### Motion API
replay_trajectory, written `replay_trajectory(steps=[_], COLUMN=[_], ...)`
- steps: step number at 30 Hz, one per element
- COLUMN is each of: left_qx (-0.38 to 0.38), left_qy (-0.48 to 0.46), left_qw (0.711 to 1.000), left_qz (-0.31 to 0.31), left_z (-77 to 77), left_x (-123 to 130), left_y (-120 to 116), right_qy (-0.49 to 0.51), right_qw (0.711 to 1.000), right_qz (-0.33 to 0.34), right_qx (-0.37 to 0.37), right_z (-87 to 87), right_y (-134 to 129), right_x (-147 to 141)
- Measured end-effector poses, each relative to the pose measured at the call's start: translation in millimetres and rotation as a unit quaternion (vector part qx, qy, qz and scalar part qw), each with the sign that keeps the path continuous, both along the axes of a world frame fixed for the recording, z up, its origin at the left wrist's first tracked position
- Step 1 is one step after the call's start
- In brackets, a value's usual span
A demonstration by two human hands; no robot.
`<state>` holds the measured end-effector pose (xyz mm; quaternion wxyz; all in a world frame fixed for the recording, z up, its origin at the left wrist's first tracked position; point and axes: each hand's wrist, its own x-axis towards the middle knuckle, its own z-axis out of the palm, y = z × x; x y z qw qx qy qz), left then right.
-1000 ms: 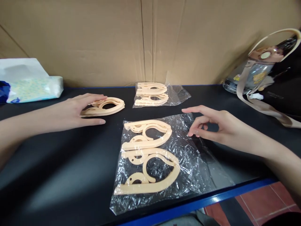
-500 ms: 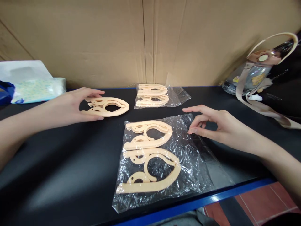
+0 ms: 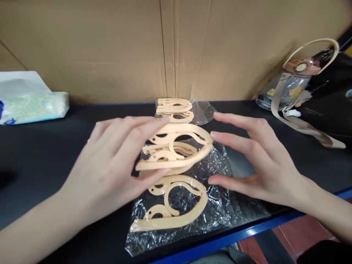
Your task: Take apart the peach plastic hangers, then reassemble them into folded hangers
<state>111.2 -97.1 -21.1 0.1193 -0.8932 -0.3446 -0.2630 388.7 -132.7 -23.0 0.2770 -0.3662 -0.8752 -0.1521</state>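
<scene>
My left hand (image 3: 118, 154) grips a cream folded hanger (image 3: 189, 159) between thumb and fingers, raised above a clear plastic bag (image 3: 220, 205). Another cream folded hanger (image 3: 187, 221) lies on the near part of that bag, and one more is partly hidden under the held one. Fingers apart, my right hand (image 3: 255, 157) is just right of the held hanger's pointed end, with nothing in it. Whether a fingertip touches that end, I cannot tell. Farther back, more folded hangers (image 3: 174, 106) rest with a second clear bag (image 3: 205, 112).
A tissue pack (image 3: 35, 106) lies at the back left of the black table (image 3: 22, 154). At the back right stands a clear bottle (image 3: 294, 86) with a strap, beside a black bag (image 3: 330, 99). Brown cardboard (image 3: 96, 47) rises behind the table.
My left hand has carried the hanger from the left side to above the middle bag. My right hand has spread its fingers and turned toward the hanger's tip. The view has shifted slightly.
</scene>
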Motion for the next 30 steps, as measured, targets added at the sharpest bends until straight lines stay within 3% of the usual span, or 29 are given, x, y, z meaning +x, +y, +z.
replay_trajectory(steps=[6, 14, 17, 21, 25, 30], left_qx=[0.004, -0.033, -0.100, -0.186, -0.256, -0.295], left_qy=[-0.019, -0.038, -0.040, -0.030, 0.014, 0.074], left_qw=[0.998, 0.996, 0.992, 0.980, 0.962, 0.947], left_qz=[-0.067, -0.072, -0.060, -0.063, -0.099, -0.099], left_z=[-10.4, -19.6, -17.5, -14.5, -18.3, -25.7], left_x=[17.4, 22.8, 17.0, 2.0, -8.7, -8.6], left_y=[-20.0, -21.1, -13.8, -0.4, 7.2, 1.9], right_qy=[-0.034, -0.078, -0.070, -0.062, -0.049, -0.060], right_qw=[0.998, 0.995, 0.997, 0.989, 0.970, 0.966], right_qz=[0.052, 0.061, 0.028, -0.052, -0.064, -0.035], right_qx=[-0.018, 0.032, -0.012, -0.121, -0.228, -0.249], right_z=[1.4, -2.5, 5.2, 19.6, 21.2, 15.2], right_y=[-7.6, -11.0, -8.6, -0.9, 6.4, 4.2], right_x=[-7.3, -13.4, -0.8, 39.3, 76.9, 82.6])
